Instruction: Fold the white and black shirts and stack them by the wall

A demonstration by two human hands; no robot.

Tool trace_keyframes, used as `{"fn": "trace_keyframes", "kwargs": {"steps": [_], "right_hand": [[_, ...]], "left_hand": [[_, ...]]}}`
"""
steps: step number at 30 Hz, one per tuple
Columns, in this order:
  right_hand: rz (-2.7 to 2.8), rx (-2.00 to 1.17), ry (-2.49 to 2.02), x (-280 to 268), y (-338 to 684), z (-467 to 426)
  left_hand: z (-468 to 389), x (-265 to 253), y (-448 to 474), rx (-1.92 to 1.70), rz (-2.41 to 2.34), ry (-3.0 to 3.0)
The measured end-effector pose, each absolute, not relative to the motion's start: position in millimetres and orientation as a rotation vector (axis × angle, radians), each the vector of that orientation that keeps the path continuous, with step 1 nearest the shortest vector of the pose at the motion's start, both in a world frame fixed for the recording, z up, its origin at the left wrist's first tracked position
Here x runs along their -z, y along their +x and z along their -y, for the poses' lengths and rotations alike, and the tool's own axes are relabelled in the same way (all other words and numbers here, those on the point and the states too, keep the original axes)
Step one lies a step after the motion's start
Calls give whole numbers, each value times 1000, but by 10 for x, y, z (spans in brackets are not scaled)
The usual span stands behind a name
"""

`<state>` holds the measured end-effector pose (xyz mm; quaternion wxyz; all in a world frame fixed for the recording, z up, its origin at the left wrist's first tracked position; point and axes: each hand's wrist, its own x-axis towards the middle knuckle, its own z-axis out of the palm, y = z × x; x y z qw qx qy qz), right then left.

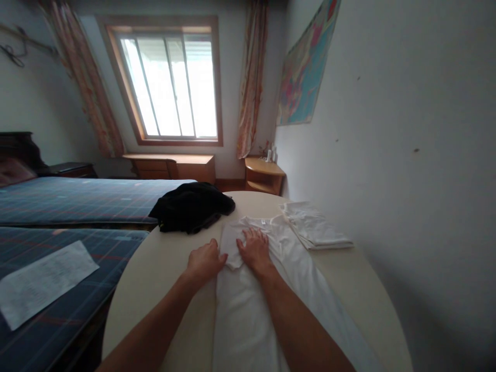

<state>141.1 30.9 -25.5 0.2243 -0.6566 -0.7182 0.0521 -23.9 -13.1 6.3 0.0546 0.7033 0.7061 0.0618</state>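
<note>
A white shirt (pixel 248 315) lies lengthwise on the round cream table (pixel 163 305), its neckline with a small tag at the far end. Its left part is folded inward. At the left fold, my left hand (pixel 205 261) has its fingers curled in and its thumb against the cloth, closed on the shirt's edge. My right hand (pixel 254 250) rests flat on the upper part of the shirt, fingers spread. The cloth to the right of my right forearm is loosely wrinkled.
A black garment (pixel 194 206) is heaped at the table's far left. Folded white cloth (pixel 318 227) lies at the far right, near the wall (pixel 422 206). Left of the table are beds with blue plaid covers (pixel 96 199) and a paper sheet (pixel 46 281).
</note>
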Motion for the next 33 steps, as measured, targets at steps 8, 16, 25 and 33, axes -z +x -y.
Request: {"fn": "trace_keyframes", "kwargs": {"steps": [8, 16, 25, 33], "right_hand": [[2039, -155, -1576, 187, 1327, -228], [1857, -300, -1401, 135, 1368, -309], [1615, -782, -1299, 119, 1348, -438], [1492, -1100, -1306, 166, 1391, -539]], "left_hand": [[179, -64, -255, -217, -2025, 2102], [175, -12, -71, -665, -1947, 2038], [155, 7, -4, -1104, -1668, 1783], [181, 67, 101, -1084, -1567, 1865]]}}
